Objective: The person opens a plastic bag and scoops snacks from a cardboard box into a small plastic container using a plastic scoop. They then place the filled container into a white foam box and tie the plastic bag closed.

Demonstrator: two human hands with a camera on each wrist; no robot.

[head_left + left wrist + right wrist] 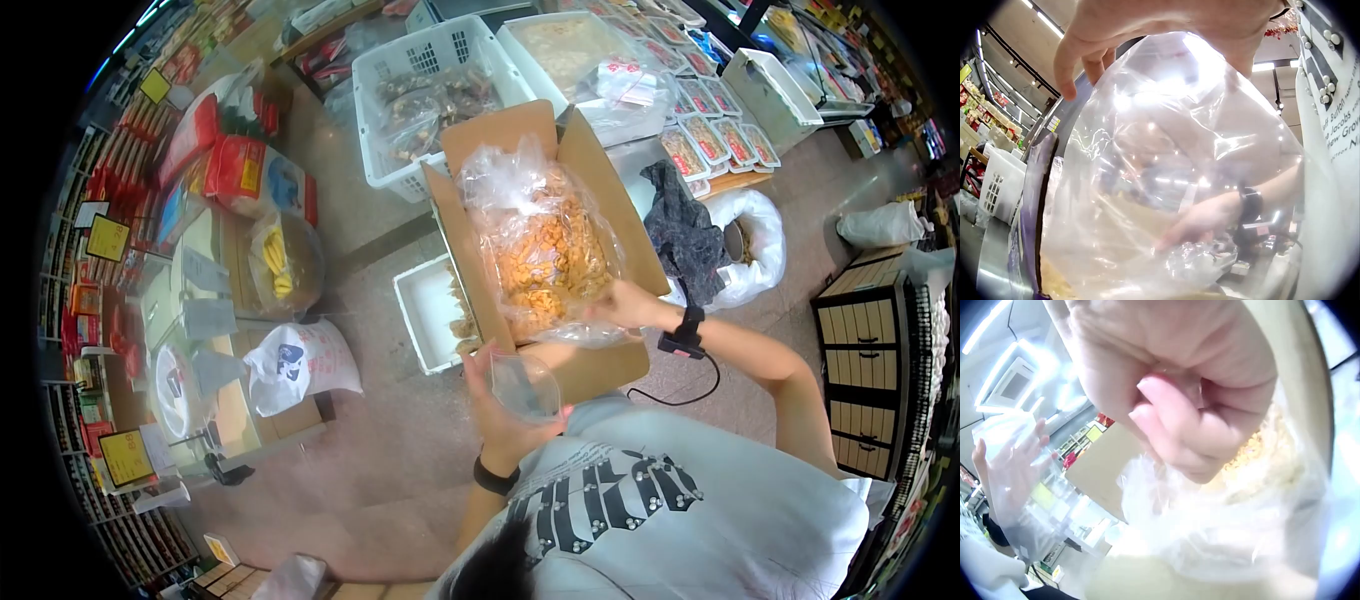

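In the head view my left hand [500, 415] holds a clear plastic bag [527, 388] in front of the shirt, thumb and fingers spread to either side of it. The bag [1179, 162] fills much of the left wrist view below the palm. My right hand [630, 303] is over the near right part of a cardboard box [625, 215]. Its fingers curl tightly in the right wrist view, gripping part of the clear plastic liner [1172, 519]. Small orange dried food pieces [545, 265] lie inside that liner, partly covered by plastic.
A white basket [425, 60] with bagged dark goods stands behind the box. Beside it is a white tub [560, 45], then packed food trays [700, 145]. A white foam tray [425, 320] sits left of the box, with a white sack [305, 370] further left.
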